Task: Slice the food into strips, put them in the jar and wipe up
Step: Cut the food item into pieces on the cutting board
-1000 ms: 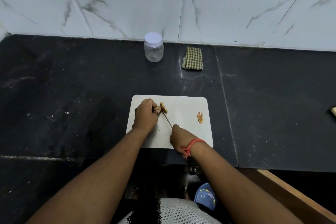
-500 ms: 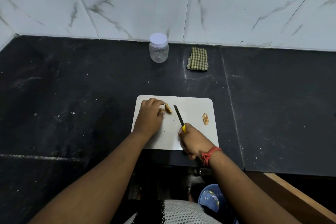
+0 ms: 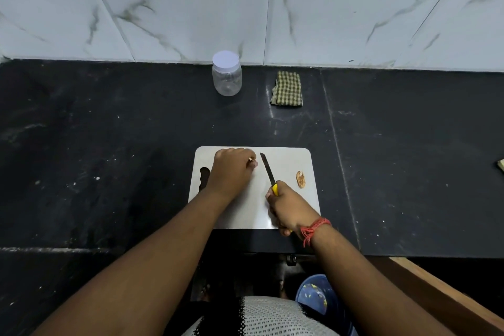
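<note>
A white cutting board (image 3: 289, 157) lies on the black counter. My left hand (image 3: 231, 169) rests on its far left part, fingers curled over a small brown food piece (image 3: 250, 159) that barely shows. My right hand (image 3: 290, 207) grips a yellow-handled knife (image 3: 267, 169); the blade points away, lifted just right of my left hand. A separate brown food piece (image 3: 300, 179) lies on the board's right side. A clear jar (image 3: 227, 73) with a white lid stands closed by the wall. A folded checked cloth (image 3: 287, 88) lies to its right.
The marble-tiled wall (image 3: 272, 8) bounds the counter at the back. A yellowish object (image 3: 500, 165) sits at the right frame edge. The counter's front edge runs just below the board, with a wooden rail (image 3: 441, 297) at lower right.
The knife has come away from the food and moved right, blade now off the piece. My left hand has closed over the cut pieces, which showed beside it before.
</note>
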A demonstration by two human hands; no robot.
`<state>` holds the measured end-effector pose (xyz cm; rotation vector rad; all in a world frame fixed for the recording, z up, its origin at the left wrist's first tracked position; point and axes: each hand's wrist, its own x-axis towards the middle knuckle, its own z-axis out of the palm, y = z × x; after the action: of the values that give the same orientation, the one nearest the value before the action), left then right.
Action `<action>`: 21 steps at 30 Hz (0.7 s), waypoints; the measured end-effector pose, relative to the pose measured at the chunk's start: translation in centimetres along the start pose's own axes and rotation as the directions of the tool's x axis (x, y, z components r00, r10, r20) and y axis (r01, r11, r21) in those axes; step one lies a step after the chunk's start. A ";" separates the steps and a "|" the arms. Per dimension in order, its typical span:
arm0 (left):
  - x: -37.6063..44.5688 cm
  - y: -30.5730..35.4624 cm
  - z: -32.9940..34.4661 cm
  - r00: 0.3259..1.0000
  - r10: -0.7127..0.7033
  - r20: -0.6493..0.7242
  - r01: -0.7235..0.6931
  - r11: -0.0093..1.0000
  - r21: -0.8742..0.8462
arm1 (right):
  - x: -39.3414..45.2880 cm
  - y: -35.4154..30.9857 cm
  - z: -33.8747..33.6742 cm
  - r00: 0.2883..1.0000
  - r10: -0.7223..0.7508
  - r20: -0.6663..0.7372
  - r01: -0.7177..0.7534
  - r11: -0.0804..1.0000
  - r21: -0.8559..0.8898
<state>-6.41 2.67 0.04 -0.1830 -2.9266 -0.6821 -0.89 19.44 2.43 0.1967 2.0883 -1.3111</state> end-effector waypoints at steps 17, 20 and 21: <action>-2.8 -1.5 0.6 0.996 0.071 0.053 -0.073 0.996 0.048 | 1.1 -0.2 0.2 1.000 0.006 -0.018 -0.006 1.000 0.019; -2.9 -2.1 0.0 0.992 0.057 0.115 -0.056 0.998 -0.017 | 1.1 -0.3 0.3 1.000 0.012 -0.013 -0.012 1.000 0.020; -3.0 -2.2 0.0 0.990 0.062 0.130 -0.060 0.998 -0.018 | 1.0 -0.3 0.4 1.000 0.013 -0.012 -0.013 1.000 0.024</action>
<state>-3.79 0.45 -1.33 -0.3295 -3.0260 -0.7074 -1.67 18.74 1.94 0.2281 2.0791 -1.3305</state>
